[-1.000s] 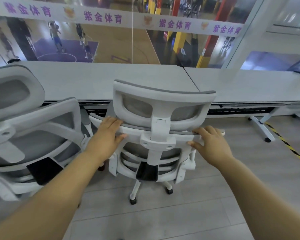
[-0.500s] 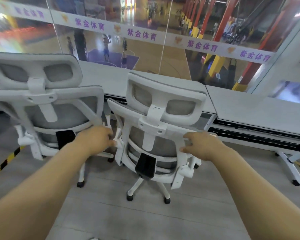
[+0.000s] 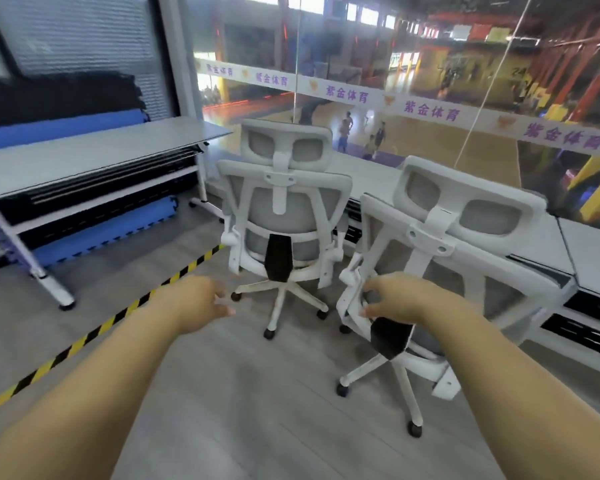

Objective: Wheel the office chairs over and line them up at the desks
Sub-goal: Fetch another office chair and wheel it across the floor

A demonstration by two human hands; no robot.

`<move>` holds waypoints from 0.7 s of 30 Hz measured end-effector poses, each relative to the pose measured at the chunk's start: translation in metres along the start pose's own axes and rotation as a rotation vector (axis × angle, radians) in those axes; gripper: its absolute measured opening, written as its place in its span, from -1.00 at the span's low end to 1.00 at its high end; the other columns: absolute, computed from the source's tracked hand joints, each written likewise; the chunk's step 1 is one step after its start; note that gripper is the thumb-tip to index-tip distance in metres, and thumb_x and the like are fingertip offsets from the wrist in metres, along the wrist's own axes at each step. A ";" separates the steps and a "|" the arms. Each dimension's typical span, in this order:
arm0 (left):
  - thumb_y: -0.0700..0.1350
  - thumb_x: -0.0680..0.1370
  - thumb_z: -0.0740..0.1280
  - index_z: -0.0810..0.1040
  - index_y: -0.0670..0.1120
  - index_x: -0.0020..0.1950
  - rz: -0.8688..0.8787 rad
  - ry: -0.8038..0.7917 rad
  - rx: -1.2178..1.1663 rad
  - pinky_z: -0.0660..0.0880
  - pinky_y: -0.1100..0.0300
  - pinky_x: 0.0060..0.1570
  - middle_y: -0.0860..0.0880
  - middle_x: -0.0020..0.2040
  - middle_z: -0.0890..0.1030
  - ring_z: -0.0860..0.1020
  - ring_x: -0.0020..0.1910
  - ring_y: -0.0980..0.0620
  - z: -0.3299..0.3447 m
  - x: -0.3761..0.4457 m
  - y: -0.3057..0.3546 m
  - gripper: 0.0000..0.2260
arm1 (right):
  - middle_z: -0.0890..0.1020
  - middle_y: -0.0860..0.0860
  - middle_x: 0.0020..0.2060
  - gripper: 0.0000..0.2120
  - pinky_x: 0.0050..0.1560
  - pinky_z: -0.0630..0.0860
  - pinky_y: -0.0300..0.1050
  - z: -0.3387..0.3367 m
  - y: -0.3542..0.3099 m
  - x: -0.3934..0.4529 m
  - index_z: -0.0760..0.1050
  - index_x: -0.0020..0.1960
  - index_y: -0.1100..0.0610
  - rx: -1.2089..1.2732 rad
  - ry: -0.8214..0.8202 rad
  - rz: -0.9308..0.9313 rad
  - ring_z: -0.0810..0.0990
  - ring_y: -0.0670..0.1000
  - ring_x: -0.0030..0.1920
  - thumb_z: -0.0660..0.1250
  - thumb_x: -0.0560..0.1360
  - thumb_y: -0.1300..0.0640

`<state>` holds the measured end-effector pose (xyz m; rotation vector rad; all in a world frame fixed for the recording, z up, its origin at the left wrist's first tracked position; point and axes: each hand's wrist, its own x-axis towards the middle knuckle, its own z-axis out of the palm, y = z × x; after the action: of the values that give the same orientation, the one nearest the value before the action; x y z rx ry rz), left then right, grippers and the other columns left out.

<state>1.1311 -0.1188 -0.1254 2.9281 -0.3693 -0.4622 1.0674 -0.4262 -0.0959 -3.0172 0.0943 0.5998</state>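
Two white office chairs with grey mesh backs and headrests face the long white desk (image 3: 373, 174) under the window. The left chair (image 3: 284, 209) stands upright with its seat tucked toward the desk. The right chair (image 3: 465, 244) is nearer me and shows its back at an angle. My right hand (image 3: 404, 303) hovers at the left edge of that chair's back frame, fingers loosely curled; I cannot tell if it touches the frame. My left hand (image 3: 196, 303) hangs free over the floor, left of the left chair's base, holding nothing.
Another white desk on castors (image 3: 84, 157) stands at the left, with rolled blue mats (image 3: 111, 226) under and behind it. Yellow-black tape (image 3: 84, 337) runs diagonally across the grey floor. A glass wall behind the desks overlooks a sports hall.
My view has swung left. Both hands have come off the right chair's back and drawn toward me; the left one now hangs free. The left chair is fully in view.
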 end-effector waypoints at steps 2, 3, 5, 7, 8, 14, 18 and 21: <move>0.24 0.51 0.23 0.40 0.07 0.31 -0.075 0.007 0.005 0.47 0.09 0.07 0.05 0.21 0.51 0.48 0.12 0.02 0.004 -0.044 -0.042 -0.56 | 0.52 0.05 0.17 -0.53 0.05 0.42 -0.04 0.008 -0.049 -0.012 0.38 0.30 0.06 -0.017 -0.027 -0.071 0.47 0.10 0.16 0.25 0.50 -0.17; 0.25 0.50 0.23 0.39 0.09 0.31 -0.112 0.016 0.002 0.48 0.06 0.10 0.04 0.23 0.50 0.48 0.14 0.01 0.007 -0.067 -0.064 -0.56 | 0.53 0.04 0.13 -0.56 0.06 0.42 -0.03 0.013 -0.073 -0.017 0.39 0.27 0.07 -0.021 -0.034 -0.111 0.47 0.11 0.15 0.25 0.50 -0.17; 0.25 0.50 0.24 0.40 0.09 0.31 -0.187 0.034 -0.013 0.49 0.03 0.10 0.02 0.25 0.48 0.49 0.13 -0.01 0.014 -0.116 -0.106 -0.56 | 0.55 -0.02 0.02 -0.65 0.05 0.42 -0.03 0.024 -0.125 -0.030 0.40 0.18 0.01 -0.047 -0.041 -0.192 0.48 0.10 0.11 0.26 0.50 -0.17; 0.23 0.50 0.25 0.41 0.09 0.30 -0.269 0.041 -0.027 0.49 0.06 0.07 0.03 0.24 0.48 0.48 0.14 -0.01 0.022 -0.167 -0.147 -0.58 | 0.54 0.01 0.13 -0.55 0.11 0.44 -0.03 0.035 -0.179 -0.043 0.38 0.30 0.04 -0.097 -0.056 -0.276 0.48 0.09 0.15 0.27 0.50 -0.15; 0.22 0.50 0.26 0.42 0.10 0.29 -0.315 0.043 -0.043 0.48 0.08 0.05 0.04 0.23 0.48 0.48 0.14 -0.01 0.027 -0.192 -0.167 -0.58 | 0.52 0.03 0.20 -0.51 0.14 0.44 -0.03 0.041 -0.206 -0.049 0.34 0.35 0.05 -0.116 -0.069 -0.313 0.48 0.09 0.18 0.27 0.50 -0.15; 0.23 0.49 0.27 0.41 0.11 0.28 -0.605 0.070 -0.120 0.43 0.09 0.05 0.06 0.21 0.50 0.47 0.16 -0.01 0.052 -0.333 -0.280 -0.59 | 0.44 0.00 0.31 -0.43 0.21 0.42 0.01 0.074 -0.363 -0.075 0.25 0.41 -0.04 -0.213 -0.102 -0.570 0.44 0.08 0.25 0.28 0.48 -0.19; 0.25 0.47 0.27 0.43 0.08 0.26 -0.808 0.117 -0.218 0.47 0.07 0.07 0.02 0.19 0.52 0.50 0.10 0.00 0.063 -0.420 -0.343 -0.57 | 0.42 -0.01 0.34 -0.41 0.27 0.38 0.02 0.087 -0.474 -0.096 0.24 0.43 -0.02 -0.303 -0.117 -0.737 0.40 0.07 0.31 0.28 0.47 -0.19; 0.24 0.48 0.27 0.43 0.06 0.26 -0.937 0.171 -0.271 0.44 0.11 0.03 0.03 0.19 0.52 0.49 0.13 0.00 0.072 -0.482 -0.383 -0.57 | 0.46 -0.04 0.28 -0.42 0.16 0.44 -0.01 0.099 -0.557 -0.110 0.26 0.40 -0.07 -0.359 -0.106 -0.861 0.46 0.06 0.22 0.28 0.45 -0.23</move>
<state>0.7465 0.3679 -0.1292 2.6585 1.0352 -0.3073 0.9685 0.1413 -0.1164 -2.8799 -1.3539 0.7039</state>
